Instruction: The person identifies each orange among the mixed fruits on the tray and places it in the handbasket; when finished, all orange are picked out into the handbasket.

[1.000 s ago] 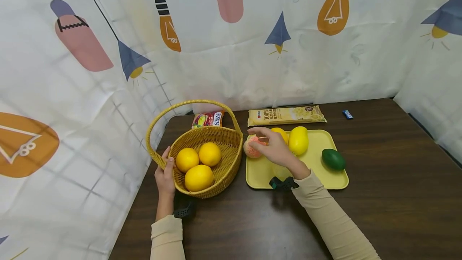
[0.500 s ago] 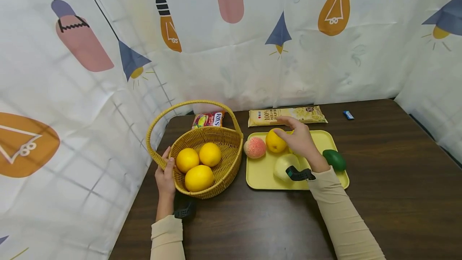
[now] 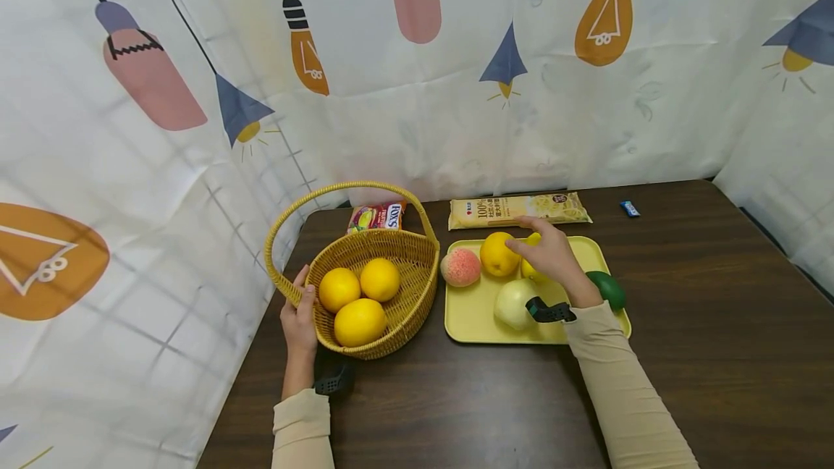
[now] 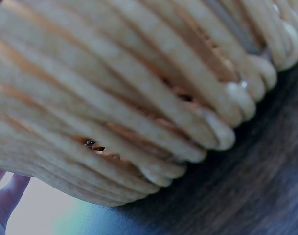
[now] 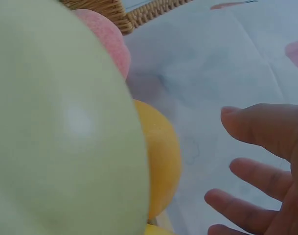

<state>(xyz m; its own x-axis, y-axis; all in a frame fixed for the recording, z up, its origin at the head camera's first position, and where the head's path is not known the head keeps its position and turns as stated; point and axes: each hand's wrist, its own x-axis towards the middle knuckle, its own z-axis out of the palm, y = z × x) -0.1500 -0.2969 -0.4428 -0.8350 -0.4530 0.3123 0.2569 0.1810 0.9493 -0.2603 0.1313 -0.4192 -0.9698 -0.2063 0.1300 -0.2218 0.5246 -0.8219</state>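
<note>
My left hand (image 3: pixel 300 320) grips the left side of a yellow wicker basket (image 3: pixel 417 288) by the foot of its handle. Two oranges and a larger yellow fruit (image 3: pixel 360 322) lie inside. My right hand (image 3: pixel 554 255) hovers over a yellow tray (image 3: pixel 469 320), thumb and fingers apart with nothing between them. Partly hidden below it is a yellow lemon-like fruit (image 3: pixel 531 268). An orange (image 3: pixel 498 254) lies just left of its fingertips, with a pink peach (image 3: pixel 460 267) farther left. Near my wrist sits a pale green round fruit (image 5: pixel 65 127), large in the right wrist view.
A dark green avocado-like fruit (image 3: pixel 607 289) lies at the tray's right side. Behind the tray is a long noodle packet (image 3: pixel 521 210); a red FOX'S candy bag (image 3: pixel 378 216) sits behind the basket. A small blue wrapped item (image 3: pixel 629 208) lies back right, before the curtain (image 3: pixel 417 121).
My right hand has moved right, from above the peach, past the orange, to above the lemon-like fruit. The pale green fruit has come into sight. My left hand and the basket stay put.
</note>
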